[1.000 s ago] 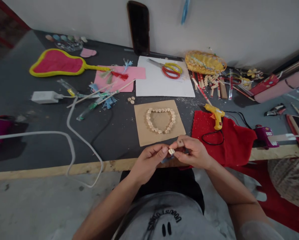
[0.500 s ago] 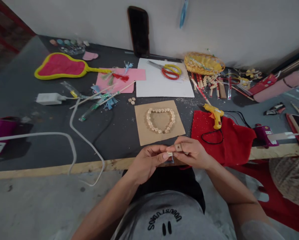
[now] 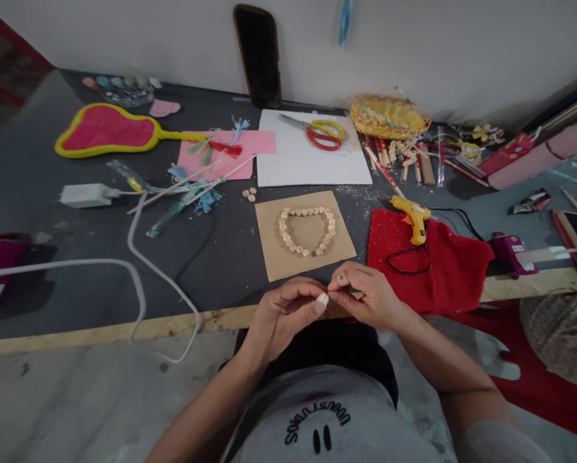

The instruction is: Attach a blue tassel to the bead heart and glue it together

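Observation:
My left hand [image 3: 288,315] is closed in a pinch on a small cream piece [image 3: 322,299] above the table's front edge. Close beside it, my right hand [image 3: 360,292] has its thumb and forefinger pressed together near the piece; whatever they grip is too small to make out. Just beyond both hands lies a brown card [image 3: 269,241] bearing a heart-shaped ring of small beige flowers [image 3: 330,225], with a gap near its lower point. A few loose beige flowers [image 3: 249,193] sit left of the card's top corner.
A yellow glue gun [image 3: 416,222] rests on red cloth [image 3: 452,276] at right. Scissors [image 3: 324,136] lie on white board [image 3: 312,170], beside a wicker basket [image 3: 389,119]. White cable [image 3: 160,273] crosses the left side, near a pink paddle shape [image 3: 110,130]. A phone [image 3: 259,58] leans on the wall.
The fingertips have parted slightly, and the cream piece now shows more upright in my left hand. The blue strand below it no longer shows. The view has shifted slightly.

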The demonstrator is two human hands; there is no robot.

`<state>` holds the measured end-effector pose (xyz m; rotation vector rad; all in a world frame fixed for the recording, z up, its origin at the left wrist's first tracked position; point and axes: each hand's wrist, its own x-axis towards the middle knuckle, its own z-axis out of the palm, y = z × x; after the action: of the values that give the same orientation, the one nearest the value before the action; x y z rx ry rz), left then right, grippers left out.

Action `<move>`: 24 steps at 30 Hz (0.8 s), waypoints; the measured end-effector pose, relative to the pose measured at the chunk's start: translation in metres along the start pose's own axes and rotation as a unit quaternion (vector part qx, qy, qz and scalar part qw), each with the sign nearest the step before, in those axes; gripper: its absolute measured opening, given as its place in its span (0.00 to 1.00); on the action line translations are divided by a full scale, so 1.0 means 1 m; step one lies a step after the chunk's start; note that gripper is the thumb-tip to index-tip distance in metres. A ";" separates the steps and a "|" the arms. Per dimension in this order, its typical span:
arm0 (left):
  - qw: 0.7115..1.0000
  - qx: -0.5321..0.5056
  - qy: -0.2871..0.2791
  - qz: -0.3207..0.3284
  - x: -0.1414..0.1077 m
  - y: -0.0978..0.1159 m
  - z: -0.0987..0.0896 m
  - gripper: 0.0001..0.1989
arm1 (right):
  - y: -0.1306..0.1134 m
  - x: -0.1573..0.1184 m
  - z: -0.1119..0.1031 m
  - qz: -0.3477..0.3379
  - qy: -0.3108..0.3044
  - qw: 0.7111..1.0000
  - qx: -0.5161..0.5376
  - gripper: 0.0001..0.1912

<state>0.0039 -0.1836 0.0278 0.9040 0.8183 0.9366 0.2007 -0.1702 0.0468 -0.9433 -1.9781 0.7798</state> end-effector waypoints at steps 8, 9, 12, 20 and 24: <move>0.994 0.069 0.031 0.076 -0.004 -0.003 -0.001 0.03 | 0.004 -0.007 0.001 0.037 0.012 0.999 0.012 0.04; 0.993 0.078 0.035 0.086 -0.004 -0.004 -0.002 0.03 | 0.005 -0.009 0.001 0.049 0.000 0.998 0.025 0.09; 0.987 0.107 0.051 0.113 -0.004 -0.005 -0.005 0.04 | 0.007 -0.014 0.005 0.096 -0.063 0.991 0.068 0.25; 0.977 0.157 0.091 0.109 0.001 -0.005 -0.011 0.05 | -0.001 -0.028 0.020 0.242 -0.128 0.943 0.191 0.26; 0.974 0.194 0.086 0.077 0.005 -0.004 -0.011 0.06 | -0.001 -0.029 0.008 0.196 -0.175 0.964 0.043 0.21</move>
<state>-0.0032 -0.1773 0.0193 1.2491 1.1172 1.0185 0.2051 -0.1956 0.0319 -1.2316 -2.0544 1.3215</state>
